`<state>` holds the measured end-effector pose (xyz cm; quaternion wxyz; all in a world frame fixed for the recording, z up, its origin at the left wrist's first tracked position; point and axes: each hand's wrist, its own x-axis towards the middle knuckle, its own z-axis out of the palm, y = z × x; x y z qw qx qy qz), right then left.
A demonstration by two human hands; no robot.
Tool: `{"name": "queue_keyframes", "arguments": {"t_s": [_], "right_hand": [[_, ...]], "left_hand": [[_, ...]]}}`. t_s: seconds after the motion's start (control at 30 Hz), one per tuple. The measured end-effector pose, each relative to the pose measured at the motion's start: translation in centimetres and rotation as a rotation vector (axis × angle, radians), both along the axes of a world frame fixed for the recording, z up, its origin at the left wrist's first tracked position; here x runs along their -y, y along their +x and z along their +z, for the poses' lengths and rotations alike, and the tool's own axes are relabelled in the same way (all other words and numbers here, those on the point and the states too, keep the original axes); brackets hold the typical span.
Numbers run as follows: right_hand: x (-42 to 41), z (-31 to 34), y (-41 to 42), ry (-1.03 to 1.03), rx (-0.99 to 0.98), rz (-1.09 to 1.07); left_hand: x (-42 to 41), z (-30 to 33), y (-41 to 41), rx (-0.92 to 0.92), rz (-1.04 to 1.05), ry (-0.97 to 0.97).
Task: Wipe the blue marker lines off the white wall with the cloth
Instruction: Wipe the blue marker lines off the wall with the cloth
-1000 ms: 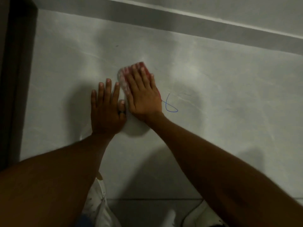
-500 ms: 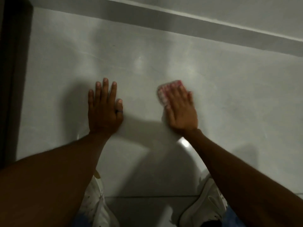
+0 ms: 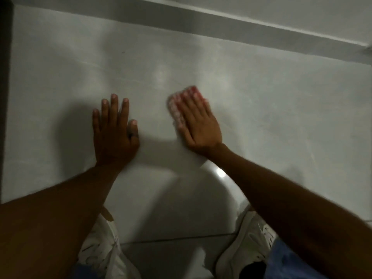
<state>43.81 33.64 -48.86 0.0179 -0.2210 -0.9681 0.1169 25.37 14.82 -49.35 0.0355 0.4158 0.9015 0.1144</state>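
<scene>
My right hand [image 3: 198, 125] lies flat on a red and white cloth [image 3: 177, 106] and presses it against the white wall [image 3: 271, 109]. The cloth shows only past my fingertips and along the thumb side; most of it is hidden under the palm. My left hand [image 3: 114, 133] rests flat on the wall to the left, fingers spread, a dark ring on the thumb, nothing in it. No blue marker line shows on the wall around either hand.
A grey band [image 3: 221, 27] crosses the wall above. A dark door frame [image 3: 5, 97] runs down the left edge. Below are my two white shoes [image 3: 247, 244] on a tiled floor [image 3: 171, 256].
One second ago the cloth was next to my left hand with a blue loop to its right. The cloth then swept right over the loop, which no longer shows. My left hand stayed put.
</scene>
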Motion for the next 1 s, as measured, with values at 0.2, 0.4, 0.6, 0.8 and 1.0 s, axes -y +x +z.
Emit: {"name": "queue_keyframes", "arguments": {"t_s": [0.2,0.4,0.6,0.8,1.0], "right_hand": [[-5.8,-0.2,2.2,-0.021,0.081,0.547],[-10.9,0.5,2.2,0.043,0.160,0.369],[-11.4,1.4,-3.6,-0.071,0.115,-0.477],[-5.7,1.4,-12.6,-0.086,0.063,-0.152],[3.3,1.3,-8.6,-0.209,0.162,0.079]], "left_hand": [[0.0,0.1,0.1,-0.045,0.001,0.013],[0.2,-0.2,-0.1,-0.035,0.005,-0.002],[0.2,-0.7,0.0,-0.040,0.009,-0.018],[0.1,-0.8,0.1,-0.056,0.009,-0.063],[0.0,1.0,0.0,0.085,-0.009,-0.171]]}}
